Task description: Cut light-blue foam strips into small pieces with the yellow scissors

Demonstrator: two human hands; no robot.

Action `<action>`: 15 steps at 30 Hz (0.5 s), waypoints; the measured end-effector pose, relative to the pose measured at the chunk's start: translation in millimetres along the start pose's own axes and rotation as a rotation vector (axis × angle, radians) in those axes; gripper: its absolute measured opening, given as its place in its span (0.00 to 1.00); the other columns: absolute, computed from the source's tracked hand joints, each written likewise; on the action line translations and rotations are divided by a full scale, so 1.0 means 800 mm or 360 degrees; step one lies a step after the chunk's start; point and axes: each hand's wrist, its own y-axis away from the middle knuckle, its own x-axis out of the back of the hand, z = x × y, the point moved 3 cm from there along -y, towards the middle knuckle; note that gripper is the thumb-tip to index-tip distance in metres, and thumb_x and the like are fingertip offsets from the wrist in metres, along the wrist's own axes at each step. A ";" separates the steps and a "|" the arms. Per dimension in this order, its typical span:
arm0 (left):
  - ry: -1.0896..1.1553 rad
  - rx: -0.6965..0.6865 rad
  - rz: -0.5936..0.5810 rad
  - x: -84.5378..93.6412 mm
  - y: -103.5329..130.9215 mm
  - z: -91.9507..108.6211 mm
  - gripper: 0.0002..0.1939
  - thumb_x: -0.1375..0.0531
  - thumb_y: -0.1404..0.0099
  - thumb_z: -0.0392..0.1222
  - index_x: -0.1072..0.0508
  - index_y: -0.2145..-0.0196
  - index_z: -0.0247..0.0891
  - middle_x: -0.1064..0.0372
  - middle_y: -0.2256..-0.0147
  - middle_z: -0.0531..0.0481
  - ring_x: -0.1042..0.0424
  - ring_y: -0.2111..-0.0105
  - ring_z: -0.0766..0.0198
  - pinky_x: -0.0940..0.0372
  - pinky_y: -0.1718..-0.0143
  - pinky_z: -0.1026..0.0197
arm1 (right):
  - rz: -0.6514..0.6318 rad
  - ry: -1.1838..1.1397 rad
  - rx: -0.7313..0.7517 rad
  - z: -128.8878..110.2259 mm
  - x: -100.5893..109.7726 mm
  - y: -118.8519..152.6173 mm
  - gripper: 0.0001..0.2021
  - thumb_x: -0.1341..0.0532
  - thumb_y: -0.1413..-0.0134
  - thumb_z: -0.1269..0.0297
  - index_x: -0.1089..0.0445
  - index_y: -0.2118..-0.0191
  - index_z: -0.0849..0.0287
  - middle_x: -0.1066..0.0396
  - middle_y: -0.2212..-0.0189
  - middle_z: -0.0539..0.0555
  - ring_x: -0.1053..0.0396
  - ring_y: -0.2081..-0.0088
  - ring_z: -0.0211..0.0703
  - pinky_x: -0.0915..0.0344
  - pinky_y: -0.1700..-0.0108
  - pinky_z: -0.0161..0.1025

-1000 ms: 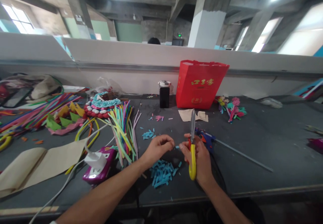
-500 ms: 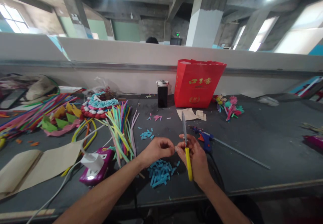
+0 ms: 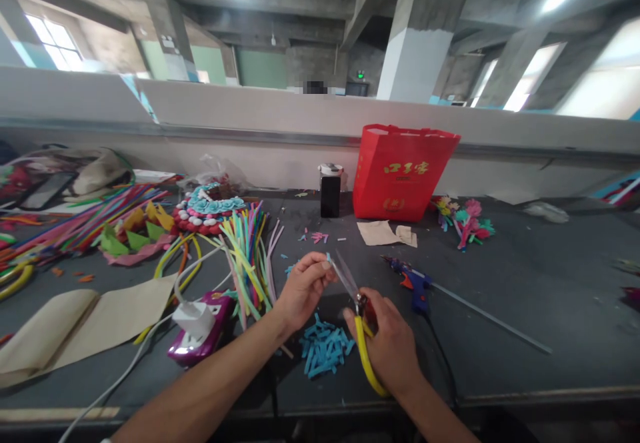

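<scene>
A small light-blue piece [image 3: 329, 257] is pinched between the thumb and finger of my left hand [image 3: 306, 291]. Yellow-handled scissors [image 3: 358, 296] sit in my right hand [image 3: 393, 340], their blades parted and pointing up and left. One blade tip comes close to the pinched piece; whether they touch I cannot tell. Under my hands lies a pile of short blue pieces [image 3: 326, 348]. A few more blue bits are partly hidden behind my left hand.
Left are a bundle of coloured pipe cleaners [image 3: 247, 250], a purple power strip [image 3: 200, 336] and an open notebook [image 3: 120, 316]. Right of my hands lies a blue glue gun [image 3: 417, 286] with a long glue stick. Behind stand a red bag [image 3: 400, 183] and a black phone [image 3: 330, 196].
The scissors have opened and tilted left, and my right hand has moved lower. My left hand has risen and turned, bringing a small blue piece into view near the blades.
</scene>
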 end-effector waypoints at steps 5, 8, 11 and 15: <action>0.0046 0.0010 0.0066 0.002 0.001 -0.005 0.07 0.31 0.50 0.34 0.27 0.73 0.35 0.31 0.74 0.55 0.33 0.74 0.72 0.39 0.69 0.69 | -0.0008 0.0103 0.0074 0.001 -0.007 0.007 0.15 0.42 0.41 0.53 0.32 0.53 0.56 0.29 0.69 0.53 0.29 0.66 0.47 0.36 0.65 0.38; 0.0042 0.0022 0.0058 0.002 0.002 -0.007 0.07 0.32 0.50 0.33 0.27 0.74 0.35 0.31 0.76 0.55 0.33 0.74 0.72 0.39 0.69 0.69 | -0.0014 0.0068 0.0051 0.003 -0.009 0.006 0.15 0.41 0.41 0.53 0.32 0.54 0.55 0.28 0.69 0.52 0.29 0.67 0.46 0.37 0.65 0.37; 0.0041 0.0038 0.0072 0.002 0.002 -0.007 0.06 0.32 0.49 0.33 0.27 0.74 0.35 0.32 0.76 0.56 0.33 0.74 0.72 0.38 0.68 0.69 | -0.0024 0.0044 0.0034 0.004 -0.010 0.005 0.14 0.41 0.41 0.52 0.31 0.55 0.55 0.27 0.70 0.51 0.29 0.69 0.45 0.37 0.65 0.37; 0.0021 0.0032 0.0076 0.003 0.002 -0.008 0.06 0.32 0.49 0.34 0.27 0.74 0.35 0.32 0.77 0.55 0.33 0.74 0.72 0.38 0.68 0.68 | -0.0007 0.0054 0.0051 0.003 -0.010 0.005 0.14 0.42 0.41 0.53 0.29 0.56 0.55 0.27 0.71 0.52 0.28 0.69 0.44 0.38 0.65 0.35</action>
